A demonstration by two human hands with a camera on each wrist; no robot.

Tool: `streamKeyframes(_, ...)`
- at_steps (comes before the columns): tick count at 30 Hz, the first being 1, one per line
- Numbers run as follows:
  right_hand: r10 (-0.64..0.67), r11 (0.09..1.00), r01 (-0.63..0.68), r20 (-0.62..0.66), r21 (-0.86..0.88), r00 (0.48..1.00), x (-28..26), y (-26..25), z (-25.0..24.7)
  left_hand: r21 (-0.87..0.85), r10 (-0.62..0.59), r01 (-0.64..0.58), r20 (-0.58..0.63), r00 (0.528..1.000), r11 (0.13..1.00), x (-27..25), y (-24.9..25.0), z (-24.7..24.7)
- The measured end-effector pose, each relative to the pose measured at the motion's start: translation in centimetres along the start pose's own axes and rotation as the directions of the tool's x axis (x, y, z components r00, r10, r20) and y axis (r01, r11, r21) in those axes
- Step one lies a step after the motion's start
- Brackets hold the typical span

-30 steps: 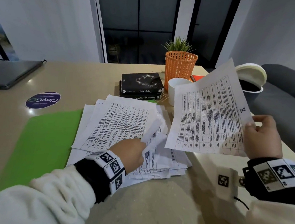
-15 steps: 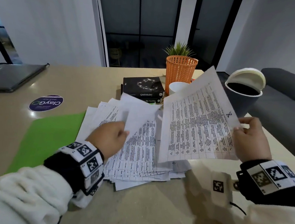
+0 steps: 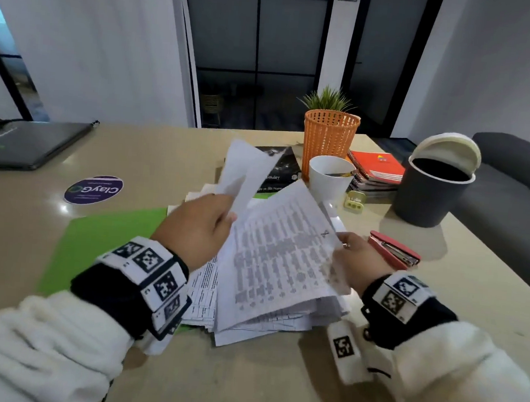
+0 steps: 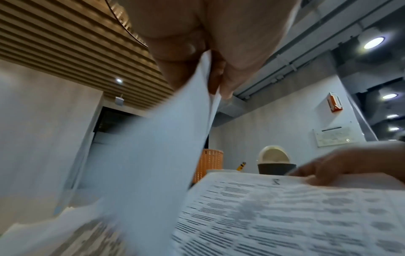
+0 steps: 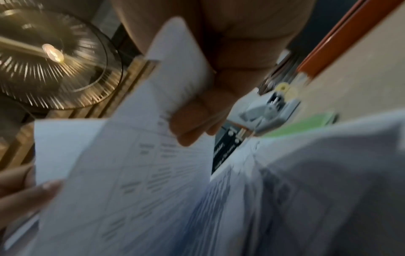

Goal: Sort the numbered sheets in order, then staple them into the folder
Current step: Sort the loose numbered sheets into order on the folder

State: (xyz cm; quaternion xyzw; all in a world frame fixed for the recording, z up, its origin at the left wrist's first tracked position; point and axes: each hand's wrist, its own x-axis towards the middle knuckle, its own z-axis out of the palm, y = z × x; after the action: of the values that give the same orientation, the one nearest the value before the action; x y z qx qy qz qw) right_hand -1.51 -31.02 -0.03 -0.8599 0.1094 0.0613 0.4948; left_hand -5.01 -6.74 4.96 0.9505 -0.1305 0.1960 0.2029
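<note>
A loose pile of printed sheets (image 3: pixel 267 315) lies partly on a green folder (image 3: pixel 101 245). My left hand (image 3: pixel 203 224) pinches one sheet (image 3: pixel 246 174) and holds it upright above the pile; the left wrist view shows that sheet (image 4: pixel 157 155) between thumb and fingers. My right hand (image 3: pixel 359 260) grips the right edge of a marked sheet (image 3: pixel 285 253), which lies low over the pile. In the right wrist view my fingers (image 5: pixel 195 121) curl round its corner (image 5: pixel 179 69). A red stapler (image 3: pixel 393 249) lies just right of my right hand.
Behind the pile stand a white cup (image 3: pixel 330 177), an orange basket (image 3: pixel 329 139) with a plant, black books (image 3: pixel 280 170), red notebooks (image 3: pixel 375 171) and a small yellow-green object (image 3: pixel 354 200). A dark bin (image 3: pixel 431 188) stands right. A laptop (image 3: pixel 24 143) and purple sticker (image 3: pixel 93 189) lie left.
My left hand has lifted a sheet off the pile and raised it upright. My right hand has lowered its marked sheet from upright down onto the pile.
</note>
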Motion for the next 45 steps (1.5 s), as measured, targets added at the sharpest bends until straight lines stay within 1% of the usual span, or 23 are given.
streamKeyframes(2,-0.008,0.999,0.012,0.107,-0.039,0.994,0.2,-0.6,1.1,0.017,0.044,-0.046,0.110,0.993,0.999,-0.5,0.6,1.0)
streamKeyframes(4,-0.005,0.994,0.025,0.191,-0.106,0.982,0.2,-0.9,1.9,0.034,0.083,-0.094,0.241,0.967,0.995,-1.1,1.1,2.2)
streamKeyframes(5,-0.013,0.978,0.060,0.226,-0.202,0.974,0.1,-1.1,2.1,0.034,0.090,-0.105,0.308,0.947,0.994,-1.4,1.3,2.8)
streamKeyframes(7,-0.034,0.895,0.148,0.267,-0.421,0.963,-0.2,-1.3,2.2,0.039,0.082,-0.108,0.422,0.903,0.993,-2.1,1.6,3.9)
streamKeyframes(8,-0.028,0.881,0.157,0.283,-0.446,0.959,-0.2,-1.3,2.2,0.042,0.074,-0.105,0.462,0.884,0.994,-2.4,1.8,4.3)
streamKeyframes(9,-0.013,0.895,0.145,0.300,-0.423,0.954,-0.2,-1.1,2.2,0.042,0.066,-0.100,0.496,0.866,0.994,-2.6,1.8,4.7)
streamKeyframes(11,0.017,0.949,0.088,0.329,-0.302,0.944,-0.1,-0.7,2.2,0.037,0.058,-0.093,0.543,0.838,0.995,-2.7,2.1,5.2)
streamKeyframes(13,0.073,0.997,-0.065,0.370,-0.034,0.926,-0.4,-0.5,2.2,0.014,0.070,-0.096,0.582,0.810,0.995,-2.8,2.1,5.5)
streamKeyframes(15,0.084,0.943,-0.215,0.442,0.255,0.893,-0.9,-0.5,2.3,-0.015,0.078,-0.088,0.618,0.782,0.996,-2.9,2.5,5.6)
streamKeyframes(16,0.081,0.910,-0.255,0.463,0.328,0.883,-1.0,-0.6,2.3,-0.017,0.070,-0.076,0.626,0.777,0.997,-3.0,2.6,5.7)
streamKeyframes(18,0.057,0.884,-0.267,0.480,0.384,0.876,-1.0,-0.8,2.4,-0.022,0.018,-0.005,0.617,0.786,1.000,-3.2,2.7,5.6)
streamKeyframes(20,0.020,0.895,-0.230,0.481,0.382,0.877,-1.0,-0.9,2.5,-0.026,-0.028,0.054,0.594,0.804,0.998,-3.3,2.7,5.7)
streamKeyframes(22,-0.003,0.919,-0.186,0.479,0.347,0.878,-0.9,-0.9,2.4,-0.012,-0.050,0.071,0.580,0.813,0.997,-3.4,2.4,6.0)
streamKeyframes(24,-0.017,0.948,-0.130,0.454,0.291,0.891,-0.9,-0.6,1.9,-0.027,-0.068,0.102,0.571,0.818,0.994,-3.3,1.9,6.5)
streamKeyframes(26,-0.025,0.976,-0.059,0.381,0.208,0.924,-0.7,0.2,1.0,-0.069,-0.088,0.146,0.533,0.842,0.987,-3.1,1.4,6.8)
streamKeyframes(27,-0.028,0.989,-0.023,0.332,0.146,0.943,-0.6,0.8,0.5,-0.076,-0.098,0.162,0.527,0.844,0.984,-3.1,1.3,6.7)
streamKeyframes(30,-0.037,0.992,0.057,0.181,-0.108,0.983,-0.4,2.8,-1.1,-0.051,-0.097,0.152,0.566,0.819,0.987,-3.0,1.5,6.4)
streamKeyframes(32,-0.007,0.962,0.046,0.144,-0.270,0.990,-0.6,3.7,-2.0,-0.014,-0.093,0.124,0.579,0.810,0.992,-3.0,1.6,6.4)
streamKeyframes(34,0.058,0.935,0.004,0.166,-0.353,0.984,-0.8,4.2,-2.7,-0.006,-0.114,0.143,0.567,0.816,0.990,-2.8,1.5,6.4)
streamKeyframes(37,0.115,0.913,-0.034,0.175,-0.407,0.978,-0.8,4.3,-2.9,-0.004,-0.156,0.190,0.551,0.819,0.982,-2.8,1.4,6.4)
streamKeyframes(39,0.139,0.903,-0.046,0.189,-0.426,0.972,-0.6,4.1,-2.7,-0.011,-0.148,0.184,0.548,0.823,0.983,-2.9,1.6,6.4)
streamKeyframes(42,0.191,0.912,-0.092,0.216,-0.400,0.957,-0.4,3.8,-2.1,-0.010,-0.138,0.172,0.555,0.820,0.985,-2.9,1.7,6.1)
streamKeyframes(45,0.209,0.910,-0.118,0.195,-0.398,0.958,-0.3,3.7,-1.5,-0.024,-0.121,0.162,0.552,0.825,0.987,-2.9,1.8,6.0)
